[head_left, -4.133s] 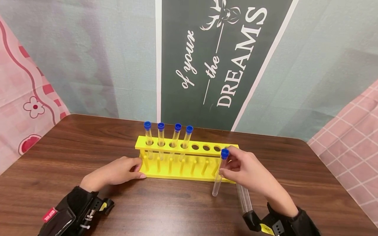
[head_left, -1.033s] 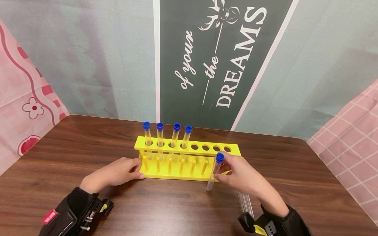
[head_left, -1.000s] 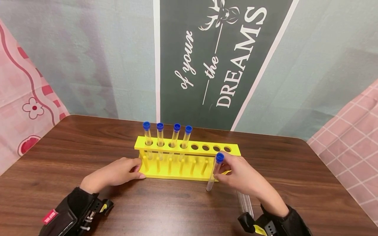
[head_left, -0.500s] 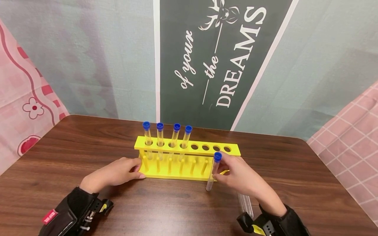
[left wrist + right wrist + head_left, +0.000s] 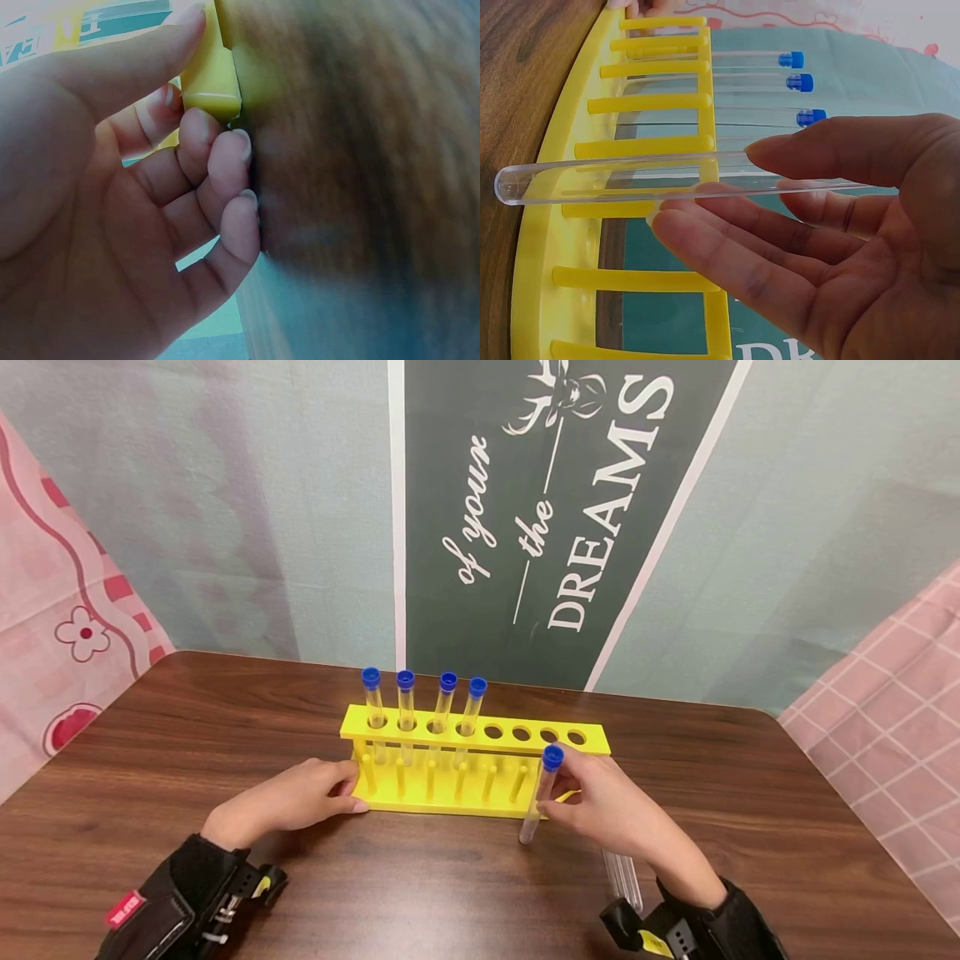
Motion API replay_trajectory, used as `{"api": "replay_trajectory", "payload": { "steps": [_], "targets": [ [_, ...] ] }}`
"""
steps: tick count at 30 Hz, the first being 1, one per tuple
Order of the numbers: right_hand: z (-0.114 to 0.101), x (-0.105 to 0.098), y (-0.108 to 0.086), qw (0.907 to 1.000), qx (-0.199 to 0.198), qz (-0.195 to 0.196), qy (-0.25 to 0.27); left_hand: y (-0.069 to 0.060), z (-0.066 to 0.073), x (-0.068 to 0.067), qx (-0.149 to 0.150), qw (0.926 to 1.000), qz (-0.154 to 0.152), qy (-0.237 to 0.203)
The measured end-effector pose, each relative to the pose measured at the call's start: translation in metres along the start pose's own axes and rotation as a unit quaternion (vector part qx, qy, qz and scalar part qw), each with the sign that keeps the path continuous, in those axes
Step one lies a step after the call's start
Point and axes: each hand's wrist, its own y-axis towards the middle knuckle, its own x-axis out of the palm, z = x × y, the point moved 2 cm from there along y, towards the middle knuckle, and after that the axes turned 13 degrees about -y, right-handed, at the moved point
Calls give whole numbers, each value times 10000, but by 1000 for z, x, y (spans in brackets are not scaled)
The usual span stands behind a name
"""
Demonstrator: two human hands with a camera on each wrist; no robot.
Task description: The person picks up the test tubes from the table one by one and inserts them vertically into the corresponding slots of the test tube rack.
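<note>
A yellow test tube rack [image 5: 480,743] stands on the table. Several clear test tubes with blue caps, among them one test tube [image 5: 469,714], occupy its left holes; the right holes hold none. My left hand [image 5: 300,793] grips the rack's left end, thumb in front; the left wrist view shows the rack's yellow base [image 5: 214,82] between thumb and fingers. Before the rack's right part, my right hand [image 5: 611,806] pinches a blue-capped test tube [image 5: 542,787], slightly tilted. In the right wrist view this test tube [image 5: 615,180] lies between thumb and fingertips, its cap out of sight.
Clear tubes [image 5: 622,877] lie on the brown wooden table [image 5: 420,885] beneath the right wrist, partly hidden by it. A cloth backdrop [image 5: 337,568] with white lettering hangs behind the table's back edge. Pink cloth [image 5: 900,760] hangs at both sides.
Compared with about four seconds ago, my right hand and its test tube are a little further left, and the rack's rightmost hole is uncovered. My left hand stays on the rack.
</note>
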Motion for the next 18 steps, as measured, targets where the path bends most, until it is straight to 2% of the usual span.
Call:
{"api": "replay_trajectory", "payload": {
  "steps": [18],
  "targets": [
    [-5, 0, 0, 10000, -16, 5, 69, 0, -1, 0, 7, 9999, 9, 101]
  ]
}}
